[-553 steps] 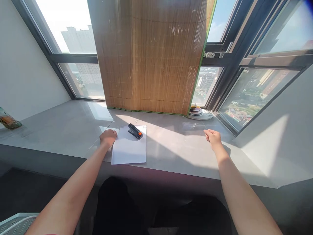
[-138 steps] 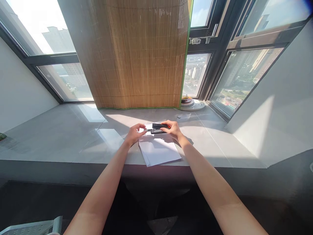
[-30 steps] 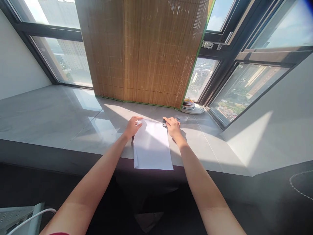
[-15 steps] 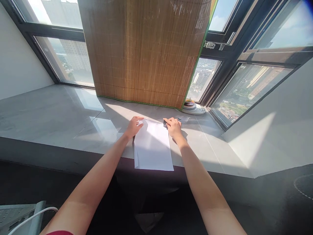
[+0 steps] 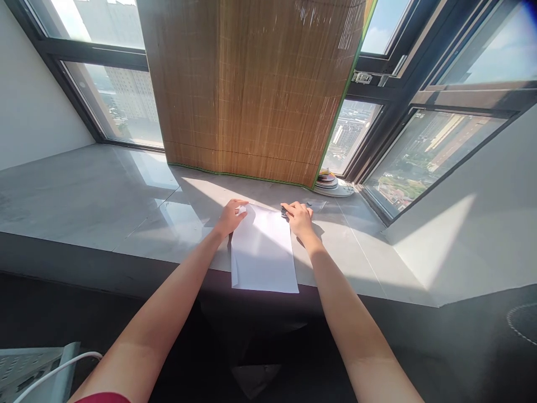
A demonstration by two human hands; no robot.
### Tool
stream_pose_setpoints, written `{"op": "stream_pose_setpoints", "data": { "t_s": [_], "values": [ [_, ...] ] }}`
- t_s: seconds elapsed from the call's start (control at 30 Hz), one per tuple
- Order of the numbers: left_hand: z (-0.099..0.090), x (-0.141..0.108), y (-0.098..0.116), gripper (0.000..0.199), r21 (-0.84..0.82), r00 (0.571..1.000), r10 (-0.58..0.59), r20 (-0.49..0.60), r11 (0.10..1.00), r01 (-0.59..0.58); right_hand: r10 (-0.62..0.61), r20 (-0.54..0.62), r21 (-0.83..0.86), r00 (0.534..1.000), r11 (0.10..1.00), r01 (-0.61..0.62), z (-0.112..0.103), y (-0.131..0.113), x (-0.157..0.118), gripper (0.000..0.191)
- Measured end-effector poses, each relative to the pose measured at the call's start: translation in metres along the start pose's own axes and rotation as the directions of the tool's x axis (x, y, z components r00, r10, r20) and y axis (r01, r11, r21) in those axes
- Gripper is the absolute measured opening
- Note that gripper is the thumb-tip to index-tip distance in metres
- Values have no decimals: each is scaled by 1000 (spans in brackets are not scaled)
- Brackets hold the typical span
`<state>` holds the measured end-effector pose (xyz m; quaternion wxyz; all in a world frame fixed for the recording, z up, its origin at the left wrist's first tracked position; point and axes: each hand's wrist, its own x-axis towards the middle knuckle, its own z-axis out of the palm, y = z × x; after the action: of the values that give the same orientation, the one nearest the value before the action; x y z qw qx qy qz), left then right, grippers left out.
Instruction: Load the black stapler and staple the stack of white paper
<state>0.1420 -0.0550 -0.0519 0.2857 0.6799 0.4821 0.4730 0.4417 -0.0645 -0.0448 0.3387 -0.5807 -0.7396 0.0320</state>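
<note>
White sheets of paper [image 5: 263, 252] lie on the grey stone sill, their near end reaching past its front edge. The left side shows a second layer with a slightly lifted edge. My left hand [image 5: 231, 217] pinches the far left corner of the paper between thumb and fingers. At the far right corner, my right hand [image 5: 298, 218] is closed around a small black clip [image 5: 284, 211], mostly covered by the fingers. Whether the clip grips the paper cannot be made out. Just beyond my right hand lies a small clear plastic piece [image 5: 315, 205].
A brown bamboo blind [image 5: 255, 101] hangs down to the sill [image 5: 138, 207]. Behind its right lower corner stands a stack of plates [image 5: 329, 183] by the dark window frame [image 5: 390, 112]. At lower left is a pale perforated appliance [image 5: 33, 369] with a white cable [image 5: 54, 372].
The view has shifted very slightly. Both hands keep their places at the paper's far corners, and the paper has not visibly moved.
</note>
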Motion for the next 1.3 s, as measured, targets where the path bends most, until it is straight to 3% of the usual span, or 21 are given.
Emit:
{"op": "stream_pose_setpoints", "data": {
  "t_s": [1.3],
  "values": [
    [-1,-2,0,36,-11,1000,8,-11,1000,-8,0,1,2,1000,1000,0,2,2,-1,48]
  ]
}}
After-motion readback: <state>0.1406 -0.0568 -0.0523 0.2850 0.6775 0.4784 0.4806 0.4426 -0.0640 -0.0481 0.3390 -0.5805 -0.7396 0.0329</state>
